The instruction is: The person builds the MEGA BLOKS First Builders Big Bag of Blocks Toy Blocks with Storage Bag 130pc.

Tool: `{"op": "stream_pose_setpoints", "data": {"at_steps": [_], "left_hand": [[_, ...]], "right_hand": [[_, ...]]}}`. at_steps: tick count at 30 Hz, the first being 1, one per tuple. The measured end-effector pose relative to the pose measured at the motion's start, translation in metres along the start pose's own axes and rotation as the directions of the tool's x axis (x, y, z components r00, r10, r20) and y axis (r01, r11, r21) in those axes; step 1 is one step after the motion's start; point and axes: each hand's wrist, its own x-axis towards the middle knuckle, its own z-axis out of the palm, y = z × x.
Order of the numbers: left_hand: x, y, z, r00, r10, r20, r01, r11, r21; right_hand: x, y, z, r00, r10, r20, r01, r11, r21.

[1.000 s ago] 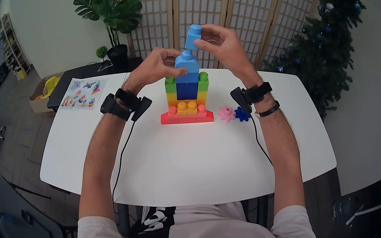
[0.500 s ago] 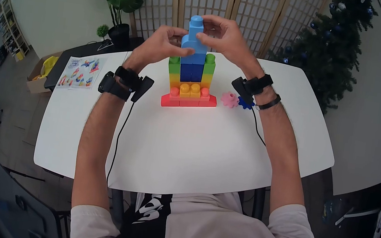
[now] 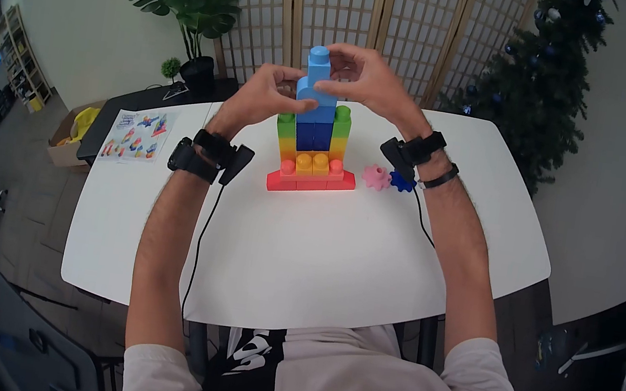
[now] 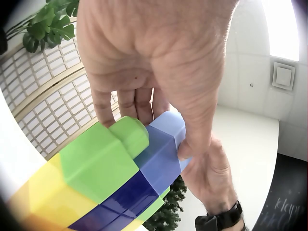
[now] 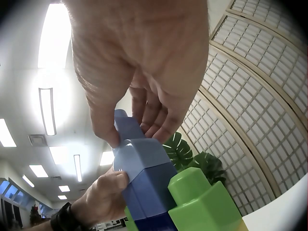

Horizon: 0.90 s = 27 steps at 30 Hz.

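A tower of toy building blocks stands upright on the white table [image 3: 304,258], with a red base [image 3: 310,186], yellow, green and dark blue blocks [image 3: 313,138] above. At its top a small light blue block [image 3: 318,71] sits on a rounded light blue block [image 5: 139,151]. My right hand [image 3: 380,85] pinches the small block between thumb and fingers. Lower down, my left hand [image 3: 263,96] holds the blue upper section, thumb on the near side and fingers behind. One green block [image 4: 98,161] stands beside the blue ones, close under my left fingers.
A pink gear [image 3: 375,177] and a dark blue gear [image 3: 403,182] lie right of the tower. A printed picture sheet [image 3: 136,135] is at the table's left. Cables run from both wrist cameras. A potted plant [image 3: 198,71] and folding screen [image 3: 347,8] stand behind.
My right hand has lowered the small light blue block from above the tower onto its top. My left hand has stayed around the blue upper section.
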Motion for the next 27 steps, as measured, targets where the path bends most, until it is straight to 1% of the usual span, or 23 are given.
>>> {"op": "stream_pose_setpoints", "data": {"at_steps": [4, 6, 7, 9, 13, 16, 18, 19, 20, 21, 22, 24, 25, 26, 27], "left_hand": [[0.002, -0.003, 0.000, 1.000, 0.009, 0.021, -0.008, 0.999, -0.048], [0.001, -0.004, 0.000, 0.999, 0.035, 0.024, -0.034, 0.997, -0.071], [0.000, -0.004, 0.000, 0.999, 0.034, 0.019, -0.032, 0.997, -0.072], [0.000, -0.003, 0.000, 0.999, 0.010, 0.030, -0.008, 0.999, -0.053], [0.000, 0.001, 0.001, 1.000, 0.018, 0.025, -0.017, 0.999, -0.035], [0.000, 0.008, 0.000, 0.999, 0.000, 0.039, 0.001, 1.000, -0.009], [0.000, 0.017, -0.004, 0.993, -0.085, 0.083, 0.075, 0.990, 0.121], [-0.001, 0.021, -0.008, 0.993, -0.082, 0.079, 0.072, 0.990, 0.124], [-0.004, 0.023, -0.013, 0.995, -0.019, 0.096, -0.009, 0.960, 0.281], [-0.007, 0.025, -0.019, 0.992, 0.040, 0.123, -0.090, 0.899, 0.430], [-0.012, 0.024, -0.026, 0.991, 0.041, 0.124, -0.091, 0.896, 0.434], [-0.024, 0.020, -0.047, 0.994, 0.112, 0.001, -0.106, 0.940, 0.325], [-0.030, 0.016, -0.058, 0.993, 0.110, -0.035, -0.090, 0.926, 0.366], [-0.035, 0.005, -0.071, 0.995, 0.079, -0.057, -0.050, 0.913, 0.405], [-0.044, -0.005, -0.084, 0.999, 0.010, -0.035, 0.007, 0.887, 0.462]], "right_hand": [[0.003, 0.013, 0.007, 0.998, 0.038, 0.045, -0.038, 0.999, -0.002], [0.003, 0.013, 0.009, 0.997, 0.069, 0.044, -0.072, 0.995, 0.063], [0.003, 0.013, 0.011, 0.996, 0.069, 0.049, -0.072, 0.995, 0.064], [0.001, 0.011, 0.010, 0.992, 0.112, 0.056, -0.117, 0.988, 0.100], [0.001, 0.019, 0.010, 0.994, 0.092, 0.055, -0.098, 0.988, 0.115], [0.001, 0.023, 0.013, 0.997, 0.060, 0.039, -0.063, 0.995, 0.075], [-0.001, 0.024, 0.016, 0.999, 0.045, -0.012, -0.042, 0.988, 0.149], [-0.001, 0.020, 0.016, 0.999, 0.040, -0.011, -0.038, 0.988, 0.147], [-0.002, 0.016, 0.014, 0.997, 0.072, 0.018, -0.073, 0.994, 0.085], [-0.004, 0.012, 0.013, 0.993, 0.106, 0.042, -0.107, 0.994, 0.022], [-0.006, 0.014, 0.013, 0.994, 0.102, 0.040, -0.103, 0.994, 0.023], [-0.011, 0.023, 0.015, 0.996, 0.032, -0.084, -0.032, 0.999, -0.001], [-0.014, 0.025, 0.012, 0.996, 0.033, -0.085, -0.033, 0.999, 0.004], [-0.017, 0.027, 0.008, 0.990, 0.057, -0.131, -0.051, 0.997, 0.052], [-0.022, 0.029, 0.004, 0.981, 0.084, -0.174, -0.067, 0.993, 0.100]]}}
